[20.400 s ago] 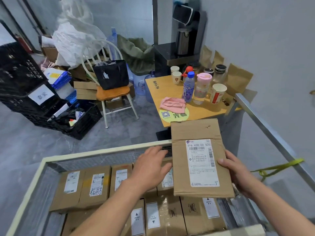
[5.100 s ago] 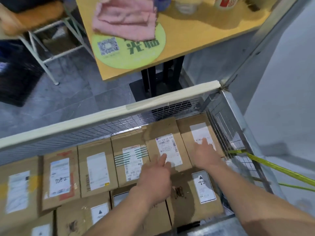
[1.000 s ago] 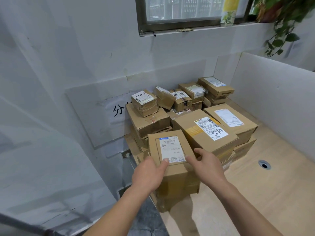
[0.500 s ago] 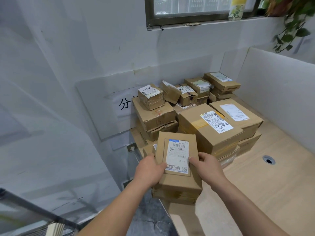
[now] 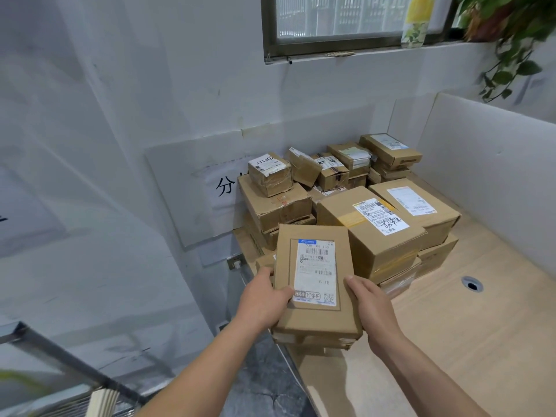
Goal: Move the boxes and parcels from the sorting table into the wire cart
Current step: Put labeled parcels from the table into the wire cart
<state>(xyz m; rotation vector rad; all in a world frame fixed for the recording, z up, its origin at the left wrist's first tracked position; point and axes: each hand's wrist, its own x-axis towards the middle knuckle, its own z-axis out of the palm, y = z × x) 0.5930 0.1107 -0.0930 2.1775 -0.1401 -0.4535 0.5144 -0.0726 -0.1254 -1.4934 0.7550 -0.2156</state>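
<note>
Over table edge, left hand – right hand clasping box sides

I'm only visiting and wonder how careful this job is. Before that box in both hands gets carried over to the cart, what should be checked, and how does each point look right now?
1. Both hands on the box: ok, left hand and right hand grip opposite sides.
2. Box lifted off the pile: ok.
3. Label facing up: ok.
4. Anything underneath coming along: cannot tell, a second layer shows below it.
5. Wire cart within sight: ok, its corner shows lower left.
6. Room inside the cart: cannot tell.
</note>
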